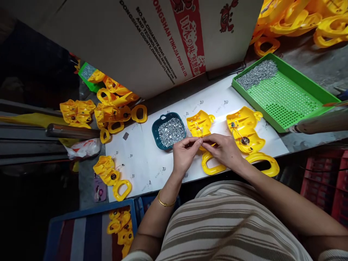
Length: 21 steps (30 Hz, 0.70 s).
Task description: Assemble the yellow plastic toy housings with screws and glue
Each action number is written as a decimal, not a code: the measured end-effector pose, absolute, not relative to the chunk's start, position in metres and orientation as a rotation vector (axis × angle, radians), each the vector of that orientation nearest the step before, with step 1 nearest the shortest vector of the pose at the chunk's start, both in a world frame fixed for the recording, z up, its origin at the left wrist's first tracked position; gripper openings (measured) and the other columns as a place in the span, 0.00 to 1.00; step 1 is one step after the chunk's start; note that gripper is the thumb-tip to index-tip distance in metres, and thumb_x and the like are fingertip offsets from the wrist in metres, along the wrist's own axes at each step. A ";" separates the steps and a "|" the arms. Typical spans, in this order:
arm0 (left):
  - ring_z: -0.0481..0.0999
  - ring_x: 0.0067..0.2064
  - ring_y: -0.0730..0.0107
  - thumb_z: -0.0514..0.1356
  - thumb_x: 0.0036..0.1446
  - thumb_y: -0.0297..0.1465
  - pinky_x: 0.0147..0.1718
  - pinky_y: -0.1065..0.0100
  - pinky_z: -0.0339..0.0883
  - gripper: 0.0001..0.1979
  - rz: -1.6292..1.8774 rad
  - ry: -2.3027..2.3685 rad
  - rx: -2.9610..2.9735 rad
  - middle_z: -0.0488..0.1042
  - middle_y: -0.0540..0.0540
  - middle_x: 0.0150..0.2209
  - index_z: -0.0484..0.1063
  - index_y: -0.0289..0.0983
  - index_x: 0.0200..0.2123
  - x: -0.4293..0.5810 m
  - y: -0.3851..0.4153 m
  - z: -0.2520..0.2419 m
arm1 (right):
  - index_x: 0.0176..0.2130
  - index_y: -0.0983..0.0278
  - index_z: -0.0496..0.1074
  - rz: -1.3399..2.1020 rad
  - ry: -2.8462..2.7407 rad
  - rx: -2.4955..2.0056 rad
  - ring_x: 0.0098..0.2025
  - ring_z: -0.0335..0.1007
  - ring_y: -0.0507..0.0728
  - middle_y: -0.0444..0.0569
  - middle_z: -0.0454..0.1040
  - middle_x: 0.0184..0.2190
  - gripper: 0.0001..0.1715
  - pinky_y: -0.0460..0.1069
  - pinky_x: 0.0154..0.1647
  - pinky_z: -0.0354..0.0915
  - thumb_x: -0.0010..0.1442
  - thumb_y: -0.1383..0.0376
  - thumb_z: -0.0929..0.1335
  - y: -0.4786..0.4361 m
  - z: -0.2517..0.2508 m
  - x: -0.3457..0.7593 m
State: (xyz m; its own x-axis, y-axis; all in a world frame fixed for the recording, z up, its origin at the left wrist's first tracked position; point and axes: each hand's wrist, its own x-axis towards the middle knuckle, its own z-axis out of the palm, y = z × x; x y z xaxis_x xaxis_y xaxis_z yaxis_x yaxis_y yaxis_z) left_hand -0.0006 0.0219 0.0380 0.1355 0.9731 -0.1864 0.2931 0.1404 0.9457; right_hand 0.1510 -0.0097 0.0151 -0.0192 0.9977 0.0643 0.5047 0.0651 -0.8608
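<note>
Both hands meet over a yellow plastic shell half (199, 123) with thin wires inside and a loop handle (213, 167) at its near end. My left hand (186, 154) is closed, thumb and finger pinched at the wires. Against it, my right hand (223, 150) is pinched too, fingertips touching the left ones. What lies between the fingertips is too small to name. To the right rests another yellow shell half (251, 125) with a round speaker (245, 140), a small circuit board (233, 124) and wires. A dark teal dish (155, 136) of small metal screws (172, 131) stands just left of my hands.
A green perforated tray (293, 98) with a heap of screws is at the right. A large carton (136, 47) stands behind the white-covered table (144, 159). More yellow shells (108, 112) pile at the left. A blue crate (89, 212) holds others below.
</note>
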 end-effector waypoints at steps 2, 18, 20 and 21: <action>0.78 0.32 0.70 0.66 0.51 0.35 0.34 0.69 0.73 0.10 0.826 1.336 1.347 0.81 0.46 0.33 0.80 0.35 0.33 0.000 0.018 0.036 | 0.42 0.62 0.77 0.911 -1.625 -1.583 0.36 0.77 0.55 0.49 0.81 0.36 0.12 0.48 0.39 0.69 0.61 0.63 0.66 -0.010 0.016 0.152; 0.69 0.45 0.59 0.68 0.50 0.43 0.44 0.59 0.59 0.15 0.519 1.614 2.161 0.77 0.46 0.41 0.78 0.42 0.39 -0.012 -0.036 -0.008 | 0.39 0.61 0.78 0.961 -1.933 -1.704 0.31 0.74 0.53 0.47 0.80 0.35 0.10 0.47 0.33 0.65 0.61 0.65 0.66 -0.014 0.010 0.175; 0.68 0.46 0.60 0.67 0.52 0.41 0.44 0.58 0.57 0.13 0.496 1.610 2.175 0.77 0.46 0.41 0.78 0.42 0.39 -0.011 -0.037 -0.011 | 0.38 0.62 0.78 0.927 -1.952 -1.674 0.35 0.74 0.53 0.48 0.79 0.37 0.09 0.47 0.36 0.65 0.61 0.65 0.66 -0.014 0.008 0.175; 0.68 0.46 0.60 0.67 0.53 0.41 0.45 0.58 0.57 0.12 0.495 1.602 2.183 0.77 0.46 0.42 0.78 0.43 0.39 -0.012 -0.037 -0.012 | 0.38 0.62 0.78 0.911 -1.952 -1.676 0.35 0.74 0.54 0.49 0.78 0.37 0.09 0.47 0.36 0.64 0.61 0.65 0.66 -0.014 0.007 0.174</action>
State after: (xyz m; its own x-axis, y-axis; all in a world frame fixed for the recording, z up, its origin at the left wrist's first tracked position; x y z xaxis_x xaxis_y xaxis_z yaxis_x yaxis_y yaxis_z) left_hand -0.0118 -0.0373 -0.0124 0.2857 0.9568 0.0540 0.8206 -0.2734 0.5019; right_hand 0.1742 -0.0145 0.0068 -0.1934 0.9754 -0.1057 0.7077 0.0640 -0.7036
